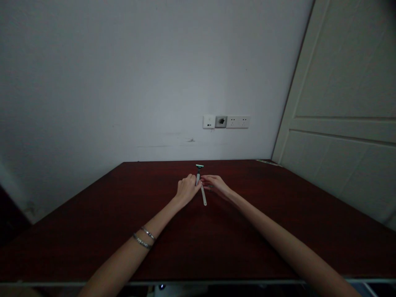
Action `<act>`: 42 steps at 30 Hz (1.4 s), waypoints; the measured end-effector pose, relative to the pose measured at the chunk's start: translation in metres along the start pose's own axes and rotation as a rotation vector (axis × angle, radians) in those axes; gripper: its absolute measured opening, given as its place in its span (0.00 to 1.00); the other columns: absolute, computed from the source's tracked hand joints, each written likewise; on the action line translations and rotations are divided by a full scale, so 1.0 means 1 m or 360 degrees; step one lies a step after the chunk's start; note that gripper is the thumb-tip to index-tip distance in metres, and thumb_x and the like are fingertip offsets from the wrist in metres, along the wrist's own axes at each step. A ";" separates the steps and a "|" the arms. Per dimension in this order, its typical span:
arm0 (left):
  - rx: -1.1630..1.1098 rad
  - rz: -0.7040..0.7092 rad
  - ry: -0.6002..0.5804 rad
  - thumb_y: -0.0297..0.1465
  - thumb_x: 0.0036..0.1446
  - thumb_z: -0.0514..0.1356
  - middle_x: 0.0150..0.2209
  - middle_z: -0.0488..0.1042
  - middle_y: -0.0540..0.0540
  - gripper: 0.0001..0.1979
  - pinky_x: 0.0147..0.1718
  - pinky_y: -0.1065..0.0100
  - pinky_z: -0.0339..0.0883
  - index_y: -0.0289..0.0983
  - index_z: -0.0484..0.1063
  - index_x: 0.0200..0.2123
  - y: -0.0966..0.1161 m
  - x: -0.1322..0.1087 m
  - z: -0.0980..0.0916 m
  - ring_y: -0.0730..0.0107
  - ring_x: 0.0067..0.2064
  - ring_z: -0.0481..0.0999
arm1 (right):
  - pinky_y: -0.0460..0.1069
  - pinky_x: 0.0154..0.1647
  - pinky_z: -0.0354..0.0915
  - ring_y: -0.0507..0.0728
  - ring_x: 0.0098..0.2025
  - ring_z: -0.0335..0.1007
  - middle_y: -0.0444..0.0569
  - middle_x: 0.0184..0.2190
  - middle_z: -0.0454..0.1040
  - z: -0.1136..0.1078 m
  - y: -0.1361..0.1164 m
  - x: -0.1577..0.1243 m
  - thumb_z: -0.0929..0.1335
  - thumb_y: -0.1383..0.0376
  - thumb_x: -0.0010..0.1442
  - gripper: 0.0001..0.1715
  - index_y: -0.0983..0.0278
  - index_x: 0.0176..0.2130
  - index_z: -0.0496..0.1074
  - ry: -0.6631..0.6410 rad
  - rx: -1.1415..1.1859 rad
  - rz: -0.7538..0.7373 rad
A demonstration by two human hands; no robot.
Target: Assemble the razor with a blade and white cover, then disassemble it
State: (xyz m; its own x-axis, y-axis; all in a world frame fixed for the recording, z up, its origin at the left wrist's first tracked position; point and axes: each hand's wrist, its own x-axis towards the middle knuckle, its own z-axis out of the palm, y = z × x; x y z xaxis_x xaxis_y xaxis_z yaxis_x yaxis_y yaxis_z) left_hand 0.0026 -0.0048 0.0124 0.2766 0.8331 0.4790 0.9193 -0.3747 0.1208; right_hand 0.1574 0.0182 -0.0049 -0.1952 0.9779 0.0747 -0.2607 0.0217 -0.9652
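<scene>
A razor (198,178) with a pale handle points its head away from me, low over the middle of the dark red table. My left hand (187,189) is closed around its handle, thumb on the near side. From beneath the fingers a slim white stick (204,199) with a small hole at its end runs toward me at another angle; I cannot tell whether it joins the razor. My right hand (218,186) is beside them, its fingers curved and apart, the tips close to the handle. Whether those tips touch it is unclear.
The dark red tabletop (123,214) reaches back to a pale wall (123,82) with white sockets (237,122) and a grey socket plate (220,121). A light panelled door (343,107) stands along the right side. The table's front edge (216,282) crosses the bottom.
</scene>
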 end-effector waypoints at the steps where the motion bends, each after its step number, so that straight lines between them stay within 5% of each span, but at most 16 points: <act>1: -0.0007 0.0019 0.0016 0.37 0.59 0.49 0.38 0.72 0.43 0.13 0.35 0.67 0.62 0.36 0.69 0.36 0.002 -0.001 -0.001 0.63 0.38 0.74 | 0.46 0.33 0.65 0.50 0.31 0.68 0.48 0.30 0.75 0.004 -0.002 -0.002 0.70 0.62 0.47 0.11 0.65 0.32 0.76 -0.0062 0.0028 0.0014; 9: -0.0047 0.0141 0.0113 0.35 0.59 0.50 0.39 0.71 0.44 0.12 0.35 0.69 0.63 0.36 0.68 0.39 0.008 -0.005 -0.004 0.65 0.41 0.72 | 0.44 0.27 0.60 0.50 0.27 0.64 0.46 0.26 0.73 0.026 -0.008 -0.006 0.71 0.59 0.43 0.15 0.65 0.31 0.76 0.0054 0.0068 -0.0136; 17: -0.0114 0.0222 0.0170 0.36 0.58 0.51 0.39 0.72 0.42 0.13 0.40 0.67 0.63 0.36 0.70 0.40 0.005 -0.004 -0.005 0.63 0.44 0.69 | 0.46 0.33 0.63 0.53 0.32 0.69 0.49 0.30 0.77 0.011 -0.009 -0.006 0.74 0.60 0.39 0.17 0.67 0.31 0.77 0.0151 -0.0090 -0.0263; 22: -0.0584 -0.0175 0.0301 0.36 0.57 0.51 0.34 0.73 0.45 0.12 0.40 0.69 0.62 0.38 0.71 0.37 -0.006 0.006 -0.008 0.68 0.38 0.71 | 0.47 0.35 0.65 0.53 0.30 0.72 0.50 0.29 0.77 0.005 -0.015 -0.011 0.74 0.62 0.39 0.17 0.68 0.31 0.76 0.0158 -0.0124 -0.0237; 26: -0.1289 -0.0473 0.0451 0.35 0.56 0.48 0.34 0.73 0.45 0.13 0.34 0.71 0.65 0.35 0.70 0.35 -0.016 0.025 -0.003 0.70 0.36 0.72 | 0.44 0.27 0.64 0.52 0.27 0.71 0.50 0.25 0.76 0.012 -0.015 -0.019 0.74 0.60 0.41 0.15 0.68 0.28 0.75 0.0170 -0.0176 -0.0193; 29: -0.1885 -0.0720 0.0335 0.33 0.54 0.50 0.36 0.73 0.43 0.12 0.28 0.72 0.66 0.34 0.69 0.36 -0.019 0.039 0.003 0.70 0.34 0.73 | 0.42 0.22 0.63 0.50 0.24 0.70 0.48 0.22 0.75 0.020 -0.011 -0.024 0.74 0.59 0.43 0.15 0.68 0.26 0.73 0.0175 -0.0135 -0.0128; 32: -0.2389 -0.0925 0.0027 0.34 0.55 0.49 0.38 0.72 0.40 0.13 0.29 0.71 0.68 0.32 0.68 0.35 -0.019 0.049 0.008 0.70 0.33 0.74 | 0.44 0.23 0.66 0.51 0.24 0.71 0.46 0.20 0.73 0.029 -0.006 -0.027 0.74 0.61 0.44 0.14 0.67 0.26 0.70 0.0177 0.0047 -0.0014; 37: -0.2808 -0.1210 -0.0460 0.42 0.57 0.45 0.42 0.70 0.32 0.20 0.34 0.66 0.70 0.31 0.64 0.39 -0.018 0.063 0.022 0.63 0.38 0.75 | 0.45 0.24 0.69 0.51 0.23 0.72 0.44 0.20 0.70 0.039 -0.002 -0.029 0.73 0.64 0.48 0.13 0.67 0.25 0.66 0.0232 0.0306 0.0007; 42: -0.3230 -0.1120 -0.0720 0.45 0.58 0.40 0.46 0.67 0.28 0.28 0.35 0.61 0.70 0.27 0.61 0.45 -0.015 0.069 0.033 0.57 0.43 0.74 | 0.41 0.16 0.63 0.47 0.18 0.66 0.45 0.20 0.70 0.043 -0.001 -0.031 0.70 0.64 0.51 0.10 0.67 0.26 0.67 0.0291 0.0362 -0.0018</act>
State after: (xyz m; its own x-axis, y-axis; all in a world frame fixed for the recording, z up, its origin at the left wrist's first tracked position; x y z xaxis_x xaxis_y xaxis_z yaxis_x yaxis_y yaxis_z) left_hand 0.0173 0.0714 0.0148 0.4298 0.8848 -0.1799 -0.5006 0.3993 0.7681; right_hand 0.1233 -0.0207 0.0049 -0.0225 0.9996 0.0186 -0.4714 0.0058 -0.8819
